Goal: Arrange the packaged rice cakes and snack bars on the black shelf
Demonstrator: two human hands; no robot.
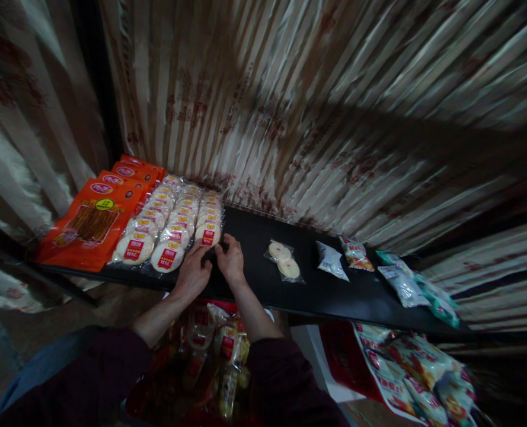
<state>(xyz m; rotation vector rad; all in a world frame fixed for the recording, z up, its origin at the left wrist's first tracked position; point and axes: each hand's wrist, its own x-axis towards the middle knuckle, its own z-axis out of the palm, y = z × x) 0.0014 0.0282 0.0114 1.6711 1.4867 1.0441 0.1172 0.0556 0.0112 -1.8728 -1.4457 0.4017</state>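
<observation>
A: How far along does it look?
B: Three rows of round white crackers in clear, red-labelled wrappers [169, 249] lie at the left of the long black shelf [249, 237], beside flat orange plastic bags [88, 198]. The rightmost row stops farthest from the near edge; I'd judge it the shortest.
A: The hands?
B: Left hand [195, 270] and right hand [230, 259] curve loosely about that row's near pack [208, 233]; can't tell whether either grips.
A: What's left?
B: One clear-wrapped pair of pale crackers [285, 261] mid-shelf, and more wrapped packs [228, 344] below.
</observation>
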